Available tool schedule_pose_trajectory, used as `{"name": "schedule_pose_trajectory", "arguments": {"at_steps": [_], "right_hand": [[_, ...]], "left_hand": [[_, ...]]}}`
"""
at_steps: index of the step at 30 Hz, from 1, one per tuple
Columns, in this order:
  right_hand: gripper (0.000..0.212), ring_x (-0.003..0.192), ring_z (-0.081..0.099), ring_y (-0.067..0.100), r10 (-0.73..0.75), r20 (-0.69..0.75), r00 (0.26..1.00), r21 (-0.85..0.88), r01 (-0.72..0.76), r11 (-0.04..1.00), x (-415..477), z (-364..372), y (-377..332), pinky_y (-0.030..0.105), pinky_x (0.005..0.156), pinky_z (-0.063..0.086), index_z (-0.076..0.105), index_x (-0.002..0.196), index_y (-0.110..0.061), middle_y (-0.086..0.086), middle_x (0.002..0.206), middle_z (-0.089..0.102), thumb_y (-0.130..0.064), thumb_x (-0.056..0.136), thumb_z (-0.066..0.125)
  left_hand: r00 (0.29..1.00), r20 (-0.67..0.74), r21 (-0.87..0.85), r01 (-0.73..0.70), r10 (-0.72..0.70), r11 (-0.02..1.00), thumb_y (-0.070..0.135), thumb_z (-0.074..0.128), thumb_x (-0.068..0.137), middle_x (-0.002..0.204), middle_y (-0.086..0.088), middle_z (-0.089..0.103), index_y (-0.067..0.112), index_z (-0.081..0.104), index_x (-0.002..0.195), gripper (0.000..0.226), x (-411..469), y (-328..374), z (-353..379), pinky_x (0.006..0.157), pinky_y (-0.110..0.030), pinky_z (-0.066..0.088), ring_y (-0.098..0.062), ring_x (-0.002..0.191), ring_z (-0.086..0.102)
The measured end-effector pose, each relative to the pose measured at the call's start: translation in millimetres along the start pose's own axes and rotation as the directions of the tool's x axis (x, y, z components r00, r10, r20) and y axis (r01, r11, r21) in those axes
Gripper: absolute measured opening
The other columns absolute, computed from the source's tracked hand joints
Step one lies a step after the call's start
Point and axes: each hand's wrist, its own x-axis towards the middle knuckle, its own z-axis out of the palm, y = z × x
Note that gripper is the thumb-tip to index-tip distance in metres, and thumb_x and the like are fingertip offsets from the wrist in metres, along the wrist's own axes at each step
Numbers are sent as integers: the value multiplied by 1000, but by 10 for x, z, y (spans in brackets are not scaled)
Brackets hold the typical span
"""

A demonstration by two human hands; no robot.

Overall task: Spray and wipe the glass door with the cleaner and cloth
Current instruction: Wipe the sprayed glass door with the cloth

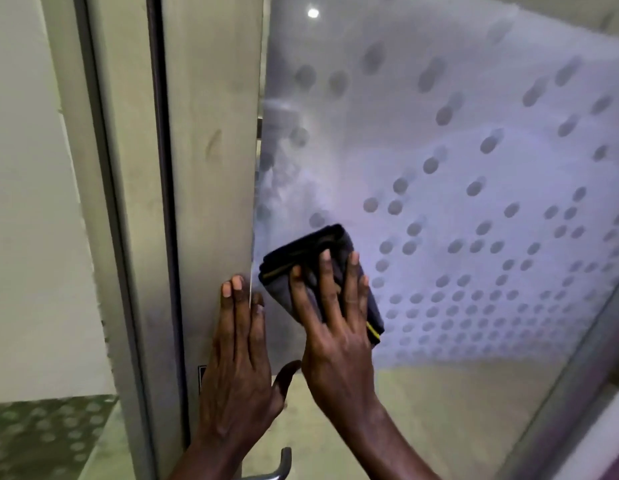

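The glass door [457, 150] fills the right of the view, frosted with a pattern of round dots. A folded dark cloth [301, 251] with a yellow edge lies flat against the glass near the door's left stile. My right hand [335, 327] presses on the cloth with fingers spread. My left hand [239, 368] rests flat on the metal stile [211, 168] just left of the cloth, its fingers together and its thumb out. No cleaner bottle is in view.
A metal door handle [277, 469] juts out at the bottom below my left wrist. A dark seal [162, 168] runs down between the stile and the door frame. A pale wall [24, 202] stands at the left.
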Motion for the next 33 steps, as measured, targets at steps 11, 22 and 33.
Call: {"name": "schedule_pose_trajectory", "arguments": {"at_steps": [11,22,33], "right_hand": [[109,170,-5,42,144,-66,987,101,-137,985,749,-277,-96,67,131,26,29,172,-25,8,185,8,9,68,25],[58,168,15,48,36,-67,997,-49,-39,998,236,-209,207,65,128,34,37,169,-26,12,181,23,-9,115,24],[103,168,-4,50,13,-115,993,4,-12,1000,1374,-764,380,67,133,15,31,171,-21,15,183,12,2,71,37]], "left_hand": [[999,34,28,25,-26,999,60,70,92,184,-32,5,-12,16,172,120,36,166,-103,143,-49,6,-49,173,6],[986,150,49,-86,77,995,41,89,81,174,-44,22,-21,33,161,116,220,635,-172,140,-49,0,-53,170,12],[990,144,-167,13,11,986,28,107,59,178,-40,19,-12,22,169,145,328,1092,32,138,-44,10,-48,170,11]]}}
